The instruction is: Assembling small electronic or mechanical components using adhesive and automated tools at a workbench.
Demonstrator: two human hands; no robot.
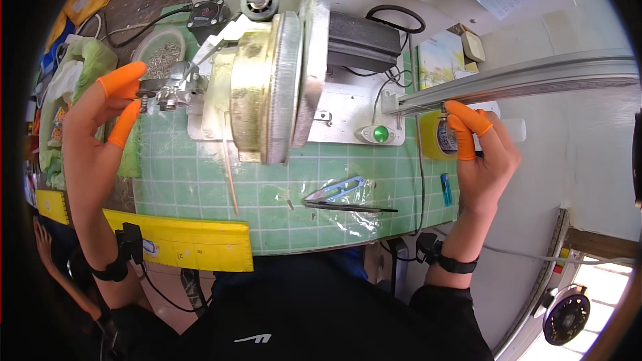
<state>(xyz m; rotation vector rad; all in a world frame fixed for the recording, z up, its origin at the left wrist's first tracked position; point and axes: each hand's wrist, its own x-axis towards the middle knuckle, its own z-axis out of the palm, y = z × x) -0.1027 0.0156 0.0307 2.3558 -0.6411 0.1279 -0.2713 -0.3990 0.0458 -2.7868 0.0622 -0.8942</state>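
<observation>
Orange finger cots cover the thumb and a finger of my left hand [100, 117]. They pinch a small dark lever with a coil spring [144, 101], at the outer end of a metal clamp [177, 87]. This clamp sits left of a large round metal drum [257, 87]. On the right, my right hand [485, 144], also in orange cots, is closed in a pinch below the aluminium rail [521, 80]. A thin wire [421, 105] runs from the rail's left end to those fingertips. Whatever small metal bit lies between them is mostly hidden.
Blue thread snips [341, 189] and black tweezers [351, 208] lie on the green gridded mat [194, 180], near a thin wooden stick [229, 167]. A bowl of small metal parts [160, 53] stands behind my left hand. A green button [380, 134] sits on the machine's base; a yellow ruler [194, 241] lies in front.
</observation>
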